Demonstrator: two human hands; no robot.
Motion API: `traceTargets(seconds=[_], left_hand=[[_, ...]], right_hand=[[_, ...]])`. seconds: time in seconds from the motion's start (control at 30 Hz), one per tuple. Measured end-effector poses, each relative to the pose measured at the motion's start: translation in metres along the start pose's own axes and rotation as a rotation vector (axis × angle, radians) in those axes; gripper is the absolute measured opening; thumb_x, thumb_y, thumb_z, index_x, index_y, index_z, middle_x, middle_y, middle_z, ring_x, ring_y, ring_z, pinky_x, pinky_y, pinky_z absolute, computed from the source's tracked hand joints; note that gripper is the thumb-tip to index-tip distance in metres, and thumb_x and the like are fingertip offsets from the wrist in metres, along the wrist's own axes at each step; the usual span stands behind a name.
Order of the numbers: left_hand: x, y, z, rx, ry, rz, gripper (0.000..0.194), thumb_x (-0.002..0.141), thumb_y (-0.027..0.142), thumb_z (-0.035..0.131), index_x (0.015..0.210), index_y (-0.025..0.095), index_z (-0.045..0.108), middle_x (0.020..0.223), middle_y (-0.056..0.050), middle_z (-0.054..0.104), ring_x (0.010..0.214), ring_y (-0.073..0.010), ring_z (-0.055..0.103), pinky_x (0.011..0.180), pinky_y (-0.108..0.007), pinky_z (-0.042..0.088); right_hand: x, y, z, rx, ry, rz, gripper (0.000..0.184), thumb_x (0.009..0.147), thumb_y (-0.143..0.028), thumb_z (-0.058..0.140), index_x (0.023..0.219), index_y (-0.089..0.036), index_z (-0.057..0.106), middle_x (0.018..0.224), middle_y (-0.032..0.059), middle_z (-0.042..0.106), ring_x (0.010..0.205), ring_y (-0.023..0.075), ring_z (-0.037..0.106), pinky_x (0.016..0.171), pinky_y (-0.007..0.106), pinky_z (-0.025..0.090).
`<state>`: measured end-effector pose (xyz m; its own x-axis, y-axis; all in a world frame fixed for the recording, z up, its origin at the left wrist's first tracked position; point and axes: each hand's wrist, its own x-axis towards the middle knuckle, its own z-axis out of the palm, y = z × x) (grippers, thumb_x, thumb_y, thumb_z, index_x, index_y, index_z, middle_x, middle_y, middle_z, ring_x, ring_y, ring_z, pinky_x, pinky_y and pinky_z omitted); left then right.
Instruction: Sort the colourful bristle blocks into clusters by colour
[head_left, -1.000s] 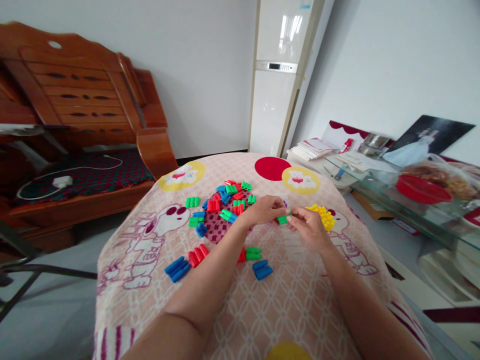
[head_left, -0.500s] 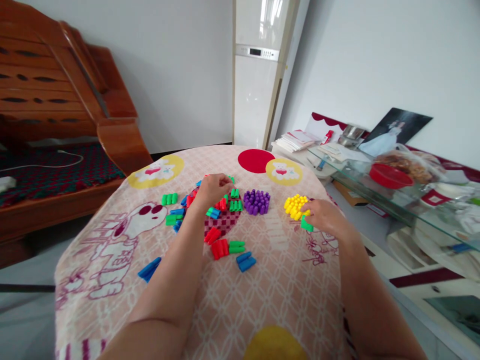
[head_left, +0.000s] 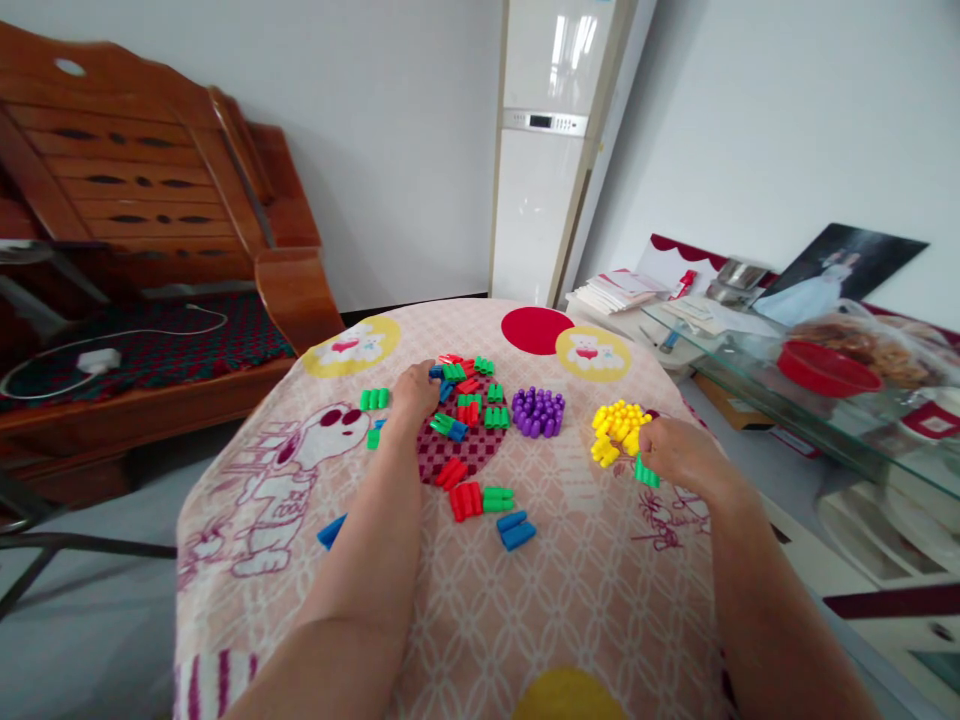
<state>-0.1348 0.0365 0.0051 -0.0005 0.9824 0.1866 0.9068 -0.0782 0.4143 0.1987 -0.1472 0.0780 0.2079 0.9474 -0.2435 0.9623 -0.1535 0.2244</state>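
My left hand point(head_left: 417, 392) is at the left edge of a loose pile of red, green and blue peg-shaped plastic blocks. Its curled fingertips are beside a blue block point(head_left: 435, 372); what lies between them is hidden. My right hand point(head_left: 679, 452) has its fingers bent together at the right side of a cluster of yellow blocks point(head_left: 621, 420). Whether it pinches one is not visible. Just below those fingers lies a green block point(head_left: 646, 472). Between the hands, purple blocks point(head_left: 538, 412) stand upright in a tight group.
Nearer on the patterned tablecloth point(head_left: 480, 620) lie red blocks point(head_left: 466, 500), a green block point(head_left: 498, 498) and a blue block point(head_left: 516, 530). Another blue block point(head_left: 331, 531) is partly behind my left forearm. A glass-topped cabinet point(head_left: 757, 390) flanks the right; a wooden bench point(head_left: 292, 290) stands left.
My left hand has shifted from over the pile to its left edge, uncovering more blocks. Some yellow blocks now lie at the cluster's front left. The view has turned slightly left.
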Motion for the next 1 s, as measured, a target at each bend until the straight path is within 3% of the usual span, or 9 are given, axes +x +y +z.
traceTargets(seconds=[0.2,0.4,0.5,0.7,0.87,1.0], left_hand=[[0.002,0.001,0.006,0.035,-0.035,0.089,0.041,0.083,0.027,0.055,0.122,0.020,0.064,0.116,-0.013,0.065,0.108,-0.0283,0.061,0.095,-0.035,0.047],[0.006,-0.002,0.008,-0.032,-0.002,0.066,0.035,0.079,0.030,0.059,0.112,0.019,0.066,0.108,-0.012,0.066,0.102,-0.0276,0.061,0.089,-0.034,0.048],[0.005,-0.001,0.009,-0.054,-0.013,0.039,0.032,0.080,0.031,0.058,0.109,0.019,0.065,0.103,-0.010,0.068,0.099,-0.0264,0.063,0.086,-0.034,0.048],[0.003,0.001,0.008,-0.064,-0.005,0.049,0.028,0.080,0.030,0.058,0.105,0.020,0.065,0.104,-0.009,0.070,0.098,-0.0263,0.064,0.085,-0.033,0.049],[0.003,0.000,0.007,-0.058,-0.021,0.057,0.029,0.079,0.030,0.058,0.105,0.020,0.066,0.103,-0.009,0.071,0.096,-0.0263,0.064,0.083,-0.034,0.049],[0.004,-0.001,0.007,-0.090,-0.004,0.055,0.028,0.077,0.030,0.059,0.102,0.021,0.068,0.101,-0.008,0.072,0.095,-0.0260,0.065,0.083,-0.033,0.049]], right_hand=[[-0.001,0.000,0.010,0.043,0.005,-0.024,0.026,0.081,-0.032,0.058,0.089,-0.016,0.077,0.082,0.0148,0.074,0.080,0.0232,0.068,0.061,0.027,0.041],[-0.012,0.003,0.012,0.145,-0.035,-0.055,0.014,0.071,-0.013,0.061,0.068,-0.016,0.074,0.065,0.0086,0.071,0.063,0.0174,0.065,0.051,0.023,0.034],[-0.016,0.003,0.006,0.150,-0.067,-0.020,0.015,0.072,-0.012,0.060,0.064,-0.015,0.072,0.062,0.0088,0.069,0.057,0.0163,0.062,0.048,0.024,0.032],[-0.012,-0.015,0.005,0.113,0.156,-0.039,0.022,0.083,-0.033,0.059,0.087,-0.018,0.075,0.091,0.0102,0.074,0.086,0.0204,0.067,0.066,0.024,0.042],[0.002,-0.040,0.026,0.064,0.155,-0.035,0.034,0.086,-0.042,0.061,0.101,-0.014,0.071,0.102,0.0168,0.072,0.098,0.0253,0.066,0.079,0.029,0.045],[0.009,-0.038,0.032,0.068,0.150,-0.009,0.029,0.090,-0.033,0.054,0.103,-0.013,0.070,0.104,0.0183,0.071,0.100,0.0257,0.065,0.081,0.030,0.045]])
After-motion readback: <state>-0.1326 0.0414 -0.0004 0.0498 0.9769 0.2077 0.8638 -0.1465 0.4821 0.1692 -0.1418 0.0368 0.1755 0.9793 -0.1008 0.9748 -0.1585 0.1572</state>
